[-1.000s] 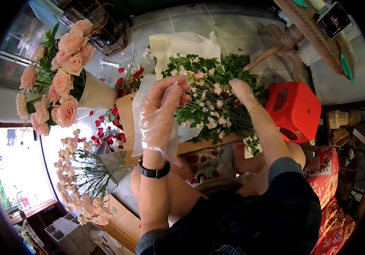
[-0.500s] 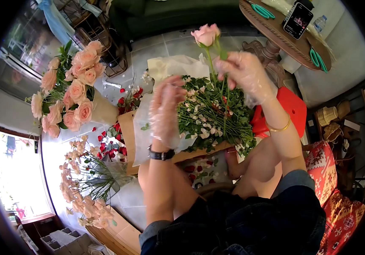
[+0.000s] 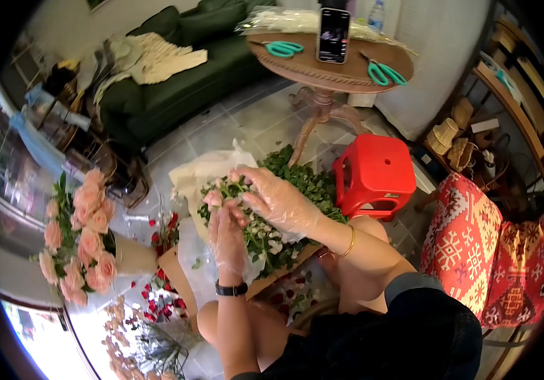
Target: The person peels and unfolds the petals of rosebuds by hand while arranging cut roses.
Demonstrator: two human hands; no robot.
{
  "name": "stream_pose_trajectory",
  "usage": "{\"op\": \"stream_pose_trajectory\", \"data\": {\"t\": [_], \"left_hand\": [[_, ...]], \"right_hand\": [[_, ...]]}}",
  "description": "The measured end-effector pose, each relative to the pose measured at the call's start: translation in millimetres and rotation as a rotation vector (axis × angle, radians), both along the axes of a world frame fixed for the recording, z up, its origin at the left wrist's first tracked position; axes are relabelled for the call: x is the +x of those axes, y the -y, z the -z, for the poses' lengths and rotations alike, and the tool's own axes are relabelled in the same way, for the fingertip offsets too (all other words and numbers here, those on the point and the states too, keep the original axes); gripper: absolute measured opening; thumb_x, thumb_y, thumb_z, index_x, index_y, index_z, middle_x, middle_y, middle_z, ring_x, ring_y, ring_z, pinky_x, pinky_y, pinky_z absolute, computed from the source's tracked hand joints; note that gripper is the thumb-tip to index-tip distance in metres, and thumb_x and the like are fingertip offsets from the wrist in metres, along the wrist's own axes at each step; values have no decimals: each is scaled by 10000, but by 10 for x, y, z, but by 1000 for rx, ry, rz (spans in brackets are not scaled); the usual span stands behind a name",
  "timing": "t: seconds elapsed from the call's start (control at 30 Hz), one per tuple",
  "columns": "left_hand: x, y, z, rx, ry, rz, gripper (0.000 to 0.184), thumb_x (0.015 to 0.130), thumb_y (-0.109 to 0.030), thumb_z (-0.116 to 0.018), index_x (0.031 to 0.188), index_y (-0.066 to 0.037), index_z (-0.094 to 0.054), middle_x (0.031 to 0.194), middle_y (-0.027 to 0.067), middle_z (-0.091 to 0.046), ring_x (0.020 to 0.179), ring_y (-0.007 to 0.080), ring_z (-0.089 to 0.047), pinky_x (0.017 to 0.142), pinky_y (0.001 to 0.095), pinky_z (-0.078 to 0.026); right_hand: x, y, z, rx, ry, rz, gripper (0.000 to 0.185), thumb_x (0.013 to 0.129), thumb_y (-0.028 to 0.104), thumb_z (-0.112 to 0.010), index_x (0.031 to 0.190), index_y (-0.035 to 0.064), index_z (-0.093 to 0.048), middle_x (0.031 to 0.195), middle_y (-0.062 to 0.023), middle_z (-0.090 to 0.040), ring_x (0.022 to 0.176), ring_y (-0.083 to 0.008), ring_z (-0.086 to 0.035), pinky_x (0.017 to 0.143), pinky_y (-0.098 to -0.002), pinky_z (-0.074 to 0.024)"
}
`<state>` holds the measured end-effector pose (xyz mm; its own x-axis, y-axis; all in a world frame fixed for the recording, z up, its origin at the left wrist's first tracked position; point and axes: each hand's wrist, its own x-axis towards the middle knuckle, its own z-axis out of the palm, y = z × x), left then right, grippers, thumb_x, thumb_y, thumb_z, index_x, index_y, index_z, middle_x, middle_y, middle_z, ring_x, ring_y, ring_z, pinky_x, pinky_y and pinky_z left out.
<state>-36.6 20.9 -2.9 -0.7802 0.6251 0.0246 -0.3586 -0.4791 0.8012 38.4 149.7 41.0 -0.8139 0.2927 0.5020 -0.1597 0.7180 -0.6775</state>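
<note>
Both my hands wear clear plastic gloves and are close together over the pile of flowers. My left hand points up, its fingers closed just below a pale pink rose; the stem is hidden. My right hand reaches in from the right with curled fingers, its tips by another pink bloom; what they grip is unclear. Under and behind the hands lie green leafy stems with small whitish blooms, on white and brown wrapping paper.
A bucket of pink roses stands left, red petals on the floor beside it. A red stool is right. Beyond are a round table with a phone and teal scissors, and a green sofa.
The view has tilted up, showing the sofa and whole table. My right hand has brought a long-stemmed pink rose down and left, to my left hand, whose fingers have closed.
</note>
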Motion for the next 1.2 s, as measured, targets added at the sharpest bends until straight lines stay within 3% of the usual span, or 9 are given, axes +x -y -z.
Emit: {"op": "stream_pose_trajectory", "data": {"t": [0.2, 0.3, 0.4, 0.5, 0.53, 0.63, 0.77, 0.93, 1.2], "left_hand": [[173, -169, 154, 41, -12, -33, 270, 945, -152, -403, 1145, 9, -489, 784, 9, -481, 636, 87, -380, 570, 216, -326], [217, -202, 179, 54, -34, -19, 350, 946, -156, -407, 1272, -30, -432, 824, -7, -488, 612, 69, -343, 549, 206, -290], [290, -252, 41, 18, -48, -71, 235, 947, -264, -408, 989, -49, -493, 642, -24, -376, 578, 68, -306, 540, 212, -256], [271, -289, 23, 44, -21, -106, 204, 941, -248, -418, 968, -60, -492, 646, -22, -365, 575, 74, -308, 539, 215, -259], [196, -244, 126, 125, -17, -34, 231, 939, -179, -420, 1127, -48, -451, 762, -11, -439, 610, 80, -345, 570, 213, -299], [141, -226, 105, 119, -59, -53, 159, 936, -207, -434, 962, -57, -479, 644, -7, -375, 598, 93, -333, 562, 230, -291], [108, -111, -256, 170, 30, -309, 162, 934, -261, -437, 929, -110, -494, 651, -33, -359, 596, 82, -328, 570, 241, -307], [-29, 551, -910, 422, -406, -391, 200, 952, -249, -386, 850, -92, -457, 675, -42, -380, 536, 34, -321, 411, 141, -306], [-213, 539, -465, 378, -129, -402, 173, 926, -285, -458, 923, -115, -495, 647, -40, -401, 531, 52, -329, 417, 164, -252]], "right_hand": [[55, -32, -22, -259, -69, -97, 196, 854, 58, -498, 1047, 48, -533, 968, -114, -544, 860, -271, -557, 748, -324, -447], [33, -121, 2, -104, -225, -45, 167, 863, 84, -478, 1022, 46, -508, 890, -145, -538, 791, -324, -552, 692, -368, -456], [70, -190, -16, -147, -240, -58, 150, 871, 92, -476, 1009, 42, -510, 880, -149, -550, 811, -325, -551, 703, -363, -454], [121, -269, -103, -113, -293, -37, 149, 865, 88, -492, 1004, 55, -535, 891, -135, -584, 797, -275, -584, 729, -339, -472], [190, -370, -176, -128, -303, -62, 145, 851, 83, -517, 988, 46, -547, 878, -123, -598, 780, -237, -590, 726, -324, -477], [568, -629, -699, -591, -422, 165, 139, 812, 122, -577, 930, 55, -607, 852, -36, -597, 702, -159, -572, 649, -286, -467], [777, -636, -785, -452, -568, 176, 154, 809, 122, -581, 946, 54, -601, 869, -38, -594, 719, -160, -569, 657, -283, -468], [622, -496, -395, -369, -274, 56, 175, 804, 122, -586, 965, 53, -595, 890, -40, -590, 739, -161, -566, 666, -280, -468], [443, -270, 22, -303, -86, 17, 211, 797, 122, -593, 996, 51, -584, 925, -44, -584, 771, -163, -560, 681, -275, -468]]}}
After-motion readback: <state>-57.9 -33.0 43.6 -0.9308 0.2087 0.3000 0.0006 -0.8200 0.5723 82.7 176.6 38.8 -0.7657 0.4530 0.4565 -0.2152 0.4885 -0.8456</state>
